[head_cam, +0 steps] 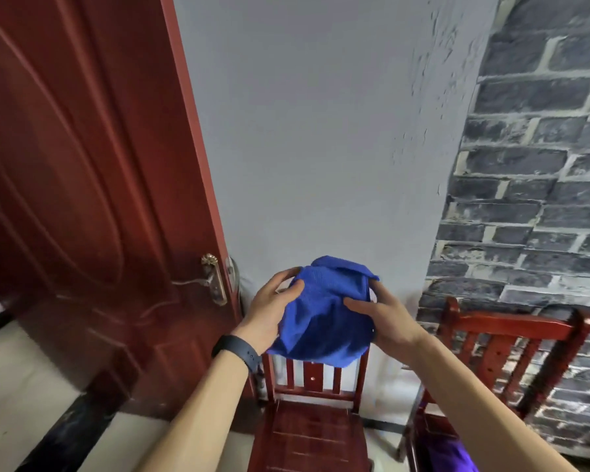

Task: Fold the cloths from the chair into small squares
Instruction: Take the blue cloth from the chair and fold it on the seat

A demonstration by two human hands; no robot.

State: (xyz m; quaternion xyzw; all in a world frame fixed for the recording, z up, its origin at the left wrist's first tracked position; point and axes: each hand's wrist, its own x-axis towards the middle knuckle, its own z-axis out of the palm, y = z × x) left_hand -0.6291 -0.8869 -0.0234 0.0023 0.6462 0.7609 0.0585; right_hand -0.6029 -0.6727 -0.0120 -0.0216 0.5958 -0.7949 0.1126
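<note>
A bright blue cloth [324, 311] hangs bunched and crumpled in the air between both hands, above the backrest of a red wooden chair [312, 434]. My left hand [269, 308], with a dark band on its wrist, grips the cloth's left side, thumb on the front. My right hand [385, 318] grips its right side, fingers spread over the fabric. A second red chair [511, 342] stands to the right, and a purple cloth [452, 453] lies on its seat, partly hidden by my right forearm.
A dark red door [82, 199] with a brass handle [212, 282] stands open at the left. A grey wall is straight ahead, and a brick-pattern wall [542, 165] is at the right. Light floor tiles with a black strip lie at the lower left.
</note>
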